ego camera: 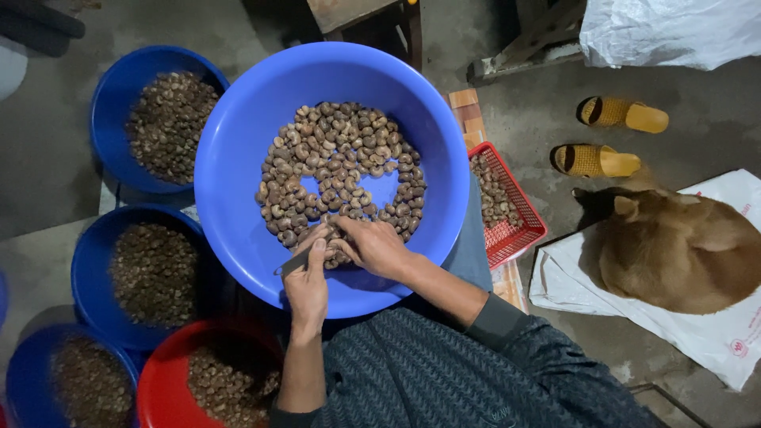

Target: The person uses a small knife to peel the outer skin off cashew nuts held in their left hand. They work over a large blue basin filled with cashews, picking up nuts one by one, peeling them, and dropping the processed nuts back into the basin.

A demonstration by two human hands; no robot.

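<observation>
A small knife (295,261) is gripped in the left hand (307,287) at the near edge of the big blue basin (238,174) — the right hand (372,247) is closed on a cashew nut (337,238) from the brown heap (337,170) — a dog (674,250) is curled on a white sack (713,333).

Both hands (341,261) sort cashews (337,170) in blue basin (238,143).

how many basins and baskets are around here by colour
blue basins: 4 (the big one under the left hand and right hand, plus three on the floor)
red basin: 1
red basket: 1
total: 6
</observation>
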